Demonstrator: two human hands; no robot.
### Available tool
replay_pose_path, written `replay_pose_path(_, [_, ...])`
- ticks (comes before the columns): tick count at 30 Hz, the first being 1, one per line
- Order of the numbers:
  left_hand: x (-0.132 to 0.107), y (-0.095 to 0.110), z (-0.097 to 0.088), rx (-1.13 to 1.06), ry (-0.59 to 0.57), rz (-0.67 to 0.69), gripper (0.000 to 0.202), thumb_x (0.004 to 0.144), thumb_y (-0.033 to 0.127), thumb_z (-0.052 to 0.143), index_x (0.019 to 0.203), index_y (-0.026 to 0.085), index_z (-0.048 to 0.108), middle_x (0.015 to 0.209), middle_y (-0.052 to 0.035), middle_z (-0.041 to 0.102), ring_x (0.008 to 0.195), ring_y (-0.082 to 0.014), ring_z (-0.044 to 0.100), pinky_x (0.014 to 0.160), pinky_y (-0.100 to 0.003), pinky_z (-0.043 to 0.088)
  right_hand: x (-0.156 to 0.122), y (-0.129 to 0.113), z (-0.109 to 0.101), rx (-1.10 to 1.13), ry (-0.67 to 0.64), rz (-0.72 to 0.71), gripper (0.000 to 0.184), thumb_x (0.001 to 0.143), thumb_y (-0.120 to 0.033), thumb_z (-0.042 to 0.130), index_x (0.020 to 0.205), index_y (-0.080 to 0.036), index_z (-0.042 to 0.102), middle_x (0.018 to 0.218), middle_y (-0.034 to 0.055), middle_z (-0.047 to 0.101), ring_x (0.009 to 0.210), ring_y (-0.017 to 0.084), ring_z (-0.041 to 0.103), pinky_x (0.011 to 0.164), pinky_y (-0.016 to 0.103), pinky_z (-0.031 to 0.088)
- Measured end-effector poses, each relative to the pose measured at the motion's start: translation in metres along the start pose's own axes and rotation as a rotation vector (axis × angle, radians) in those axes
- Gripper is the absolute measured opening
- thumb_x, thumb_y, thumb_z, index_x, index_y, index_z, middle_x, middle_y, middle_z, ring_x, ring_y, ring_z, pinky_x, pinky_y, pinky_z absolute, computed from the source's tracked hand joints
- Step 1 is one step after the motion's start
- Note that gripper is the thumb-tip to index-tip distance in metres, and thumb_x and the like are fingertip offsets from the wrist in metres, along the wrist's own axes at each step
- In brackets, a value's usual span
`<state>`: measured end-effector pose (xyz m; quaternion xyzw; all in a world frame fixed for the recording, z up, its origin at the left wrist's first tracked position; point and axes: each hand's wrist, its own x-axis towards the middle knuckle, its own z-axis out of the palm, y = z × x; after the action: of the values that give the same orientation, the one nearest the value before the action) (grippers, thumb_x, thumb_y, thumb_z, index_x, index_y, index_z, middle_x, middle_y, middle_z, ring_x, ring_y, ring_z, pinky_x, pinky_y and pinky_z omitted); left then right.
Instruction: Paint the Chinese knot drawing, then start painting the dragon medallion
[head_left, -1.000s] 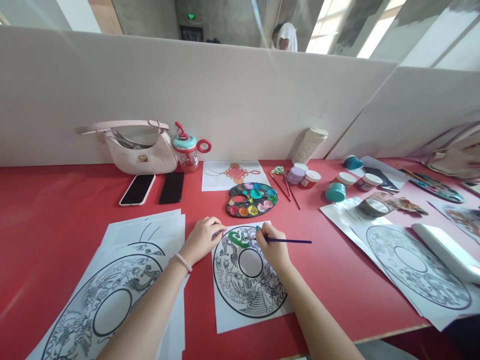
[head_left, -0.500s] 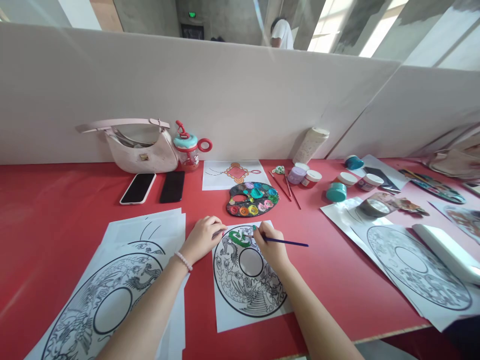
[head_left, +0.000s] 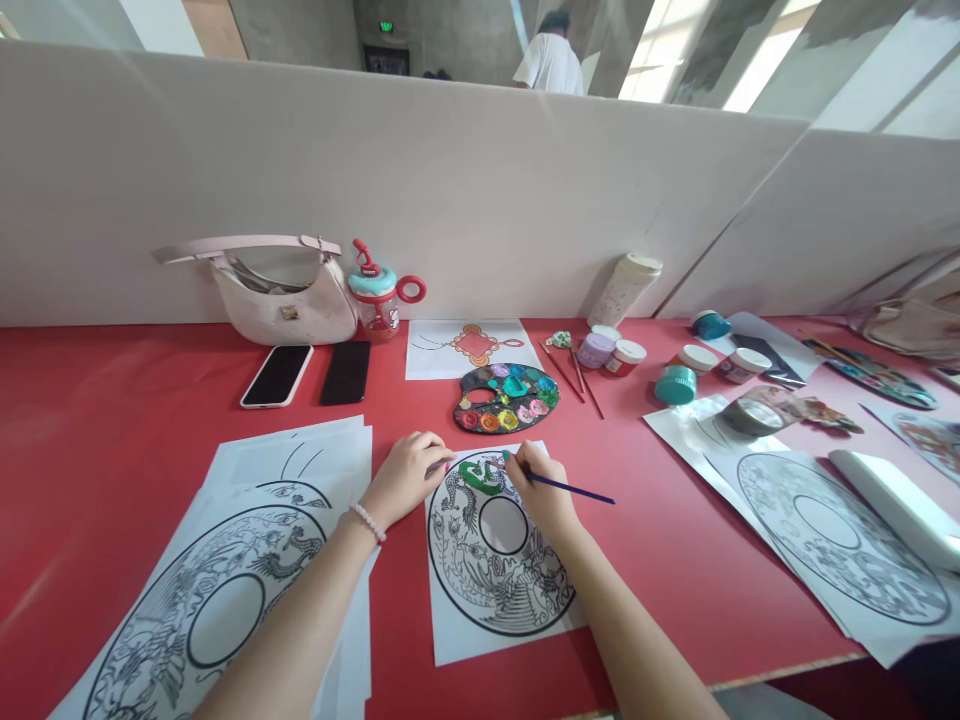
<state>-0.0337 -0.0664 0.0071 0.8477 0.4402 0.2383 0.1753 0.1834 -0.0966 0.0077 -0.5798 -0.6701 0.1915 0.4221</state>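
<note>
My right hand (head_left: 541,487) is closed round a thin dark-blue paintbrush (head_left: 577,491), its tip at the top of a printed line drawing (head_left: 504,590). The drawing shows dragons and birds in a ring around a blank circle. Green paint covers part of the dragon near the brush tip. My left hand (head_left: 414,474), a beaded bracelet on its wrist, lies with fingers stretched out and fingertips at the sheet's upper left edge. Just beyond both hands sits a black paint palette (head_left: 491,395) with wells of several colours.
Left are more printed sheets (head_left: 225,560), two phones (head_left: 276,377), a pink handbag (head_left: 292,305) and a red-handled cup (head_left: 375,305). Right are brushes (head_left: 576,370), paint jars (head_left: 676,385), a bottle (head_left: 624,290) and another drawing (head_left: 832,530). A person (head_left: 553,60) is beyond the white partition (head_left: 450,190).
The brush has shifted slightly with my right hand at the dragon. My left hand stays in place. The person beyond the partition now shows more, further left and more upright.
</note>
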Motion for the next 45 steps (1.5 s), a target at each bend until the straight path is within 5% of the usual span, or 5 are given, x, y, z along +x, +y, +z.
replay_pose_path(45, [0.0005, -0.0007, 0.0008, 0.001, 0.005, 0.008, 0.019, 0.086, 0.016, 0.052, 0.096, 0.022, 0.067, 0.095, -0.0029, 0.061, 0.089, -0.0170, 0.055, 0.081, -0.033, 0.043, -0.0010, -0.0041, -0.0023, 0.048, 0.050, 0.034, 0.030, 0.075, -0.023, 0.046, 0.057, -0.022, 0.022, 0.050, -0.0067, 0.025, 0.047, 0.007, 0.025, 0.044, 0.020, 0.024])
